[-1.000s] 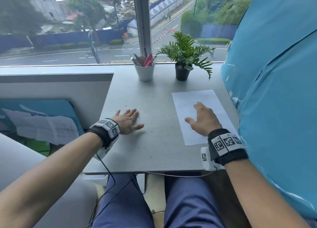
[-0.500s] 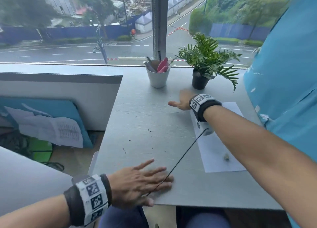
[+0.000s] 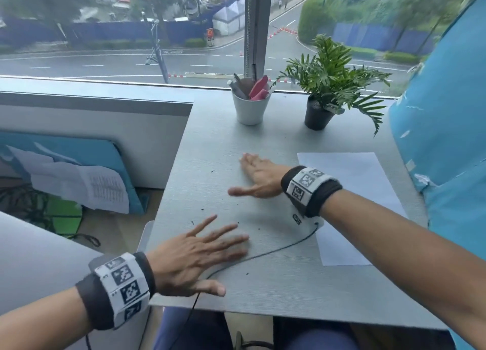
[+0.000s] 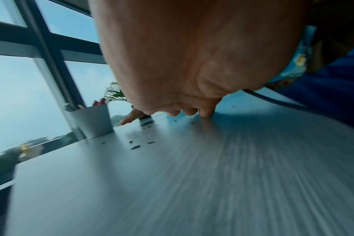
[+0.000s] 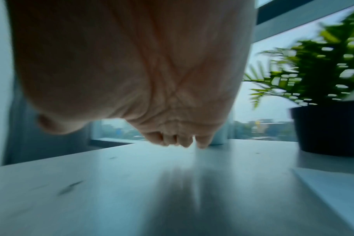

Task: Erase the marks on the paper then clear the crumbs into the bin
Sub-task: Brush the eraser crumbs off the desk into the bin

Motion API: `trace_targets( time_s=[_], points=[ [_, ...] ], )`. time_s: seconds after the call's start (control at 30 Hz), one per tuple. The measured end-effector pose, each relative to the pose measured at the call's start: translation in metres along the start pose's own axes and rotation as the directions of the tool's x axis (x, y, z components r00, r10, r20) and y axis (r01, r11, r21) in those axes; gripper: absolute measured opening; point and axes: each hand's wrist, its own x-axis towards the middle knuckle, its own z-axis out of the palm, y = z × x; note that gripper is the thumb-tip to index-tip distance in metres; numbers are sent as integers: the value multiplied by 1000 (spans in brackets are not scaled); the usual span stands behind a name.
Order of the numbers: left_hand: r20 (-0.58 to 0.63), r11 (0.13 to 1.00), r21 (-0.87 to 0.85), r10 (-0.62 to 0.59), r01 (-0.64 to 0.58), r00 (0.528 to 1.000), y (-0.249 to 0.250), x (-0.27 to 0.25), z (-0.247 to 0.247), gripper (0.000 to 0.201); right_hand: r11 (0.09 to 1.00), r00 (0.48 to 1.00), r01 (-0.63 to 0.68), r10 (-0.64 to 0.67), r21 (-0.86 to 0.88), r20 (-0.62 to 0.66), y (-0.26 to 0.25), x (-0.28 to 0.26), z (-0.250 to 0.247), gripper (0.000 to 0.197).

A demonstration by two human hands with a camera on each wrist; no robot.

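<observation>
Head view: hands flat, fingers spread, holding nothing — left hand (image 3: pixel 194 255), right hand (image 3: pixel 259 177) — paper (image 3: pixel 368 192) rightward.

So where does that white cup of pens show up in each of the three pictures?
Head view: the white cup stands at the back of the desk, centre, left of the potted plant.
Left wrist view: the cup is at middle left, by the window frame.
Right wrist view: only a sliver shows behind the fingertips.
Shared landmark: the plant beside it.

Likely an office, window desk (image 3: pixel 263 284), pen cup (image 3: pixel 251 107), potted plant (image 3: pixel 328 86)
</observation>
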Motion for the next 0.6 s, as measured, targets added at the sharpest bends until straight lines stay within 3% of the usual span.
trace_targets(
  time_s=[0.1,0.2,0.27,0.43,0.53,0.6],
  points=[
    [0,997,-50,-65,65,998,-11,-7,-7,85,973,964,-214,224,84,-142,36,21,-22,119],
    [33,998,-58,-9,11,999,-5,-10,-12,90,879,876,-468,475,91,-81,73,37,-36,128],
    [48,996,-84,41,-37,998,6,-9,-13,90,861,862,-504,506,61,-19,71,42,-37,139],
    [77,978,-193,94,-78,993,17,-8,-11,81,975,972,-218,221,-44,79,14,17,-9,143],
    [61,965,-255,74,-56,995,12,-10,-10,68,999,993,40,-39,-6,111,0,-13,1,120],
    [22,952,-305,17,-10,1000,2,-11,-8,60,997,996,74,-76,31,44,4,-18,-7,107]
  ],
)
